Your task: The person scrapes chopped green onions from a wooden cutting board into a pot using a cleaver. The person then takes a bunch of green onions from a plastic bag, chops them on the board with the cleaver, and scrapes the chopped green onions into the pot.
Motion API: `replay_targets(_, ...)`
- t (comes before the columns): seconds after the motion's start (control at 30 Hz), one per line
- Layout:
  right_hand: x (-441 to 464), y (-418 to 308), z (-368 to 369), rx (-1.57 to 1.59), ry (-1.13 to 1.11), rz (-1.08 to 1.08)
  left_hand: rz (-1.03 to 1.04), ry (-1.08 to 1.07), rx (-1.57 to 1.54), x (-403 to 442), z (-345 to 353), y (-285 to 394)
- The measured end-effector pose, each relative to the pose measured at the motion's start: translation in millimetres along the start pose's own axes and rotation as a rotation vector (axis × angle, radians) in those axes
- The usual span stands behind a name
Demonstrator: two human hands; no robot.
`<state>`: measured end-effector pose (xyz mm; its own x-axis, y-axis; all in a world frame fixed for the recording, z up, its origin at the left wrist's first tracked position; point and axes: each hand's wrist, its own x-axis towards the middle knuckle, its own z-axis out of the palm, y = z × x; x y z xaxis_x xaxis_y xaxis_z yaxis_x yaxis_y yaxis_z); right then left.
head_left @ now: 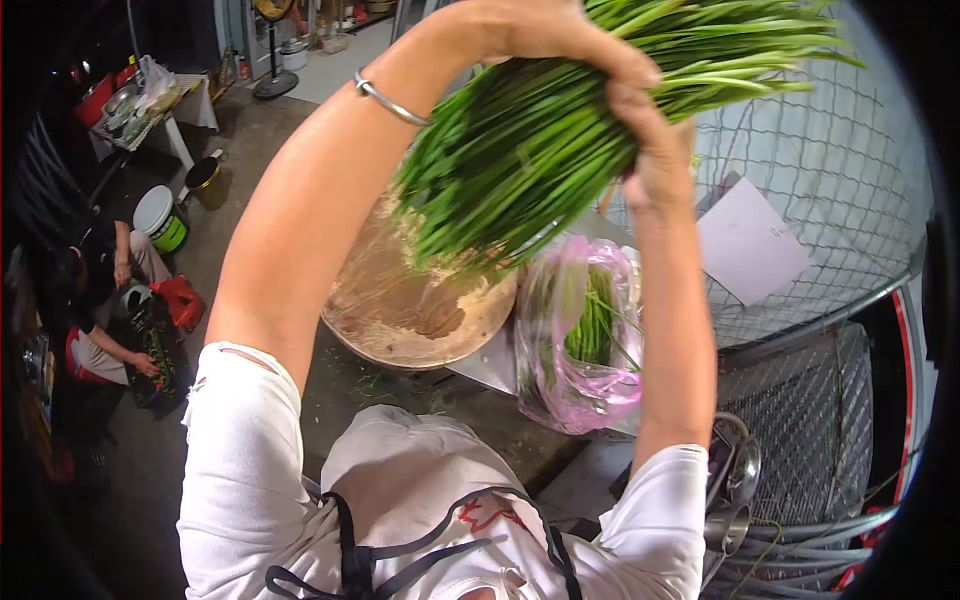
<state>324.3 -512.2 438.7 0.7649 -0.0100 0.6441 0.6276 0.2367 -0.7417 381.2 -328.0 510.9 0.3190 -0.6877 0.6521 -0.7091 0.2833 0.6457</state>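
Clearly, your two hands (655, 150) grip one green bundle (530, 150). One pink bag (538, 350) sits beside one round, seemingly wooden board (400, 325).

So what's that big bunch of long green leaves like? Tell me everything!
The big bunch of long, thin green leaves is thick and looks fresh. It's darker at the lower left and brighter at the upper right, where leaves fan out and some leave the picture. I see no tie. The left hand and right hand both grip it, slanted over the round brown wooden board. I can't tell if it touches the board.
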Motion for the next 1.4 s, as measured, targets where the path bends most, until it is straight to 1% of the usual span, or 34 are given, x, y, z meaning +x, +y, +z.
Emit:
replay_targets(0.03,-6,26,11,0.082,0.044,0.075,-0.210,0.143,0.268,-18,-14,-29)
replay_targets(0.1,-25,80,34,0.238,0.113,0.170,-0.384,0.043,0.168,-50,-23,-47)
replay_targets(0.17,-54,132,55,0.361,0.189,0.297,-0.536,0.011,0.020,-89,-29,-79)
replay_targets(0.23,-87,171,78,0.525,0.252,0.485,-0.777,-0.041,-0.054,-130,-35,-110)
replay_targets(0.3,-123,229,94,0.498,0.424,0.637,-0.974,-0.111,-0.066,-172,-40,-153)
replay_targets(0.37,-161,280,108,0.503,0.530,0.805,-1.061,-0.168,-0.218,-217,-39,-196)
replay_targets(0.43,-190,315,118,0.483,0.601,0.871,-1.112,-0.159,-0.163,-243,-30,-202)
replay_targets(0.47,-201,320,124,0.480,0.606,0.820,-1.134,-0.231,-0.204,-270,-31,-241)
replay_targets(0.5,-208,326,124,0.388,0.651,0.927,-1.172,-0.234,-0.174,-275,-24,-240)
replay_targets(0.53,-216,336,121,0.296,0.695,1.033,-1.179,-0.293,-0.100,-287,-21,-254)
replay_targets(0.57,-230,352,110,0.198,0.629,1.098,-1.181,-0.354,-0.025,-298,-17,-267)
replay_targets(0.6,-244,370,99,0.101,0.557,1.160,-1.162,-0.360,0.100,-304,-14,-271)
replay_targets(0.63,-236,356,94,0.038,0.474,1.225,-1.132,-0.361,0.227,-308,-9,-274)
replay_targets(0.7,-221,329,86,-0.085,0.290,1.349,-1.116,-0.330,0.311,-323,-5,-278)
replay_targets(0.73,-220,332,80,-0.390,0.173,1.408,-1.131,-0.305,0.269,-333,-6,-282)
replay_targets(0.77,-216,333,67,-0.485,-0.005,1.426,-1.143,-0.280,0.231,-341,-6,-287)
replay_targets(0.8,-205,325,50,-0.578,-0.188,1.435,-1.089,-0.238,0.192,-342,-5,-283)
replay_targets(0.83,-198,322,40,-0.667,-0.374,1.436,-1.122,-0.289,0.319,-337,2,-275)
replay_targets(0.87,-212,336,38,-0.654,-0.294,1.337,-1.156,-0.340,0.445,-332,14,-266)
replay_targets(0.9,-210,333,35,-0.588,-0.364,1.368,-1.192,-0.391,0.566,-328,32,-257)
replay_targets(0.93,-202,327,31,-0.526,-0.436,1.392,-1.252,-0.329,0.745,-320,57,-252)
replay_targets(1.03,-189,329,6,-0.399,-0.640,1.456,-1.243,-0.128,0.832,-328,76,-259)
replay_targets(1.07,-181,329,-11,-0.358,-0.697,1.460,-1.271,-0.137,0.788,-325,73,-257)
replay_targets(1.1,-169,333,-37,-0.395,-0.799,1.425,-1.281,-0.147,0.790,-321,74,-255)
replay_targets(1.13,-152,321,-59,-0.503,-0.690,1.318,-1.297,-0.146,0.793,-316,74,-253)
replay_targets(1.17,-142,332,-88,-0.711,-0.643,1.140,-1.312,-0.140,0.798,-314,73,-250)
replay_targets(1.2,-116,305,-90,-1.140,-0.701,0.772,-1.250,-0.135,0.834,-319,75,-253)
replay_targets(1.23,-104,301,-96,-1.209,-0.597,0.786,-1.247,-0.137,0.843,-321,80,-250)
replay_targets(1.27,-113,334,-118,-1.362,-0.641,0.567,-1.236,-0.136,0.860,-320,82,-248)
replay_targets(1.37,-101,362,-117,-1.387,-0.797,0.722,-1.257,-0.119,0.888,-317,88,-244)
replay_targets(1.4,-102,372,-113,-1.492,-0.825,0.709,-1.262,-0.113,0.880,-317,88,-243)
